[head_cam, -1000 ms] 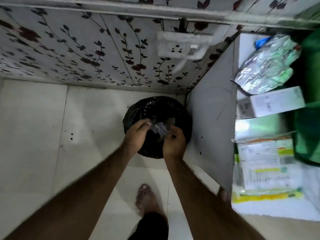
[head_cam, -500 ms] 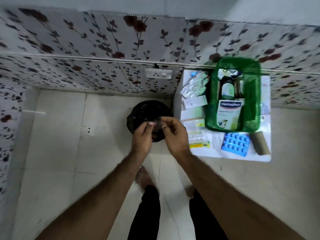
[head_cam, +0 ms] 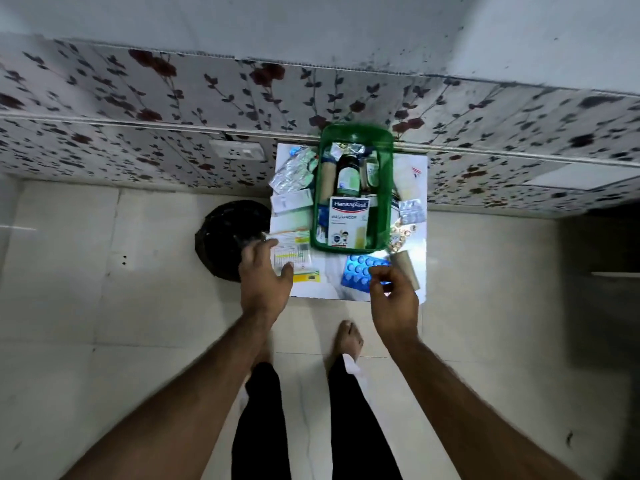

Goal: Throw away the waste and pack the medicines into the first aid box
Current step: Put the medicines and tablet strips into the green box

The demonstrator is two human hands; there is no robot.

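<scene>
Hands empty: left hand point(head_cam: 265, 277) fingers spread over white medicine packet point(head_cam: 292, 252), right hand point(head_cam: 394, 299) loosely curled above blue blister pack point(head_cam: 360, 271).

desk point(head_cam: 311, 289): against wall, right of bin point(head_cam: 221, 237)
bin: on floor, touching desk's left edge
first aid box point(head_cam: 384, 202): desk centre, back against wall
plaster carton point(head_cam: 348, 223): in box, front
bottle point(head_cam: 348, 176): in box, behind carton
blister pack point(head_cam: 360, 271): desk, front of box
roll point(head_cam: 405, 270): right of blister pack
</scene>
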